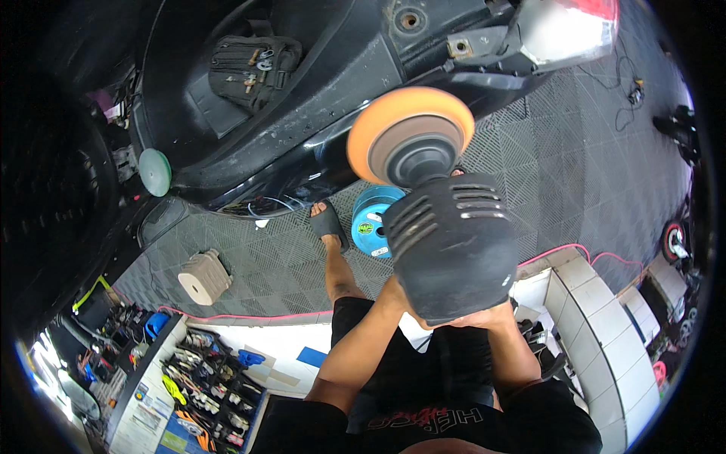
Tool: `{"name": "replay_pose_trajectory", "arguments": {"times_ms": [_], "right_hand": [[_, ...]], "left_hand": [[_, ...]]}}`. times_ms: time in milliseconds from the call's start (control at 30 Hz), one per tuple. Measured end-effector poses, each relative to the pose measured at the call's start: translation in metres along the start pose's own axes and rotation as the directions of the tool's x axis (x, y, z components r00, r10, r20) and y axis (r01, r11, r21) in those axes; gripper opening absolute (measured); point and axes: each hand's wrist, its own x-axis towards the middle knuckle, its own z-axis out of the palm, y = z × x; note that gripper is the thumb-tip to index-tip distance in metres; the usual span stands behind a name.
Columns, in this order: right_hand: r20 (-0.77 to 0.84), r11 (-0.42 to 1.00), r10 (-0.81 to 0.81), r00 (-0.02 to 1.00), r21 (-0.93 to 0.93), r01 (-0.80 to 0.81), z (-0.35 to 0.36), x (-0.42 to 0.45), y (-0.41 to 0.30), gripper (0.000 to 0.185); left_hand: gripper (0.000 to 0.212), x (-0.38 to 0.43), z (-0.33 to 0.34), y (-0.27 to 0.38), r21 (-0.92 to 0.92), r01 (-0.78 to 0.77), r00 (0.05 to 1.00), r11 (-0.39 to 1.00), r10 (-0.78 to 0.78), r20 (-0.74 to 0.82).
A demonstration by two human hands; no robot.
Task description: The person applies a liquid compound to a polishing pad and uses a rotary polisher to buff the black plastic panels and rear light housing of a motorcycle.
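Note:
A black rotary polisher [454, 249] with an orange foam pad [366, 133] is held up in front of me. My left hand [482, 318] and my right hand [404, 298] are both under its body, with most of the fingers hidden behind it. The pad's edge overlaps a glossy black car body panel [306, 156] in view; whether they touch, I cannot tell. Above the panel, a dark pouch [255, 68] with several small metal parts on it lies on the car, and a tail light [567, 34] shows at the top right.
A blue round container [371, 227] stands on the grey tiled floor [272, 255] by my sandalled foot. A beige step stool [204, 278] is further left. A pink hose [255, 315] runs along the low wall. A compartment rack [215, 386] holds several items at lower left; a tiled ledge [601, 323] curves at right.

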Motion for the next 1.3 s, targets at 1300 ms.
{"name": "replay_pose_trajectory", "arguments": {"times_ms": [1300], "right_hand": [[0.040, 0.989, -0.146, 0.988, 0.025, 0.145, -0.019, -0.035, 0.057, 0.090]], "left_hand": [[0.103, 0.048, 0.020, 0.029, 0.680, 0.031, 0.999, 0.732, -0.051, 0.010]]}}
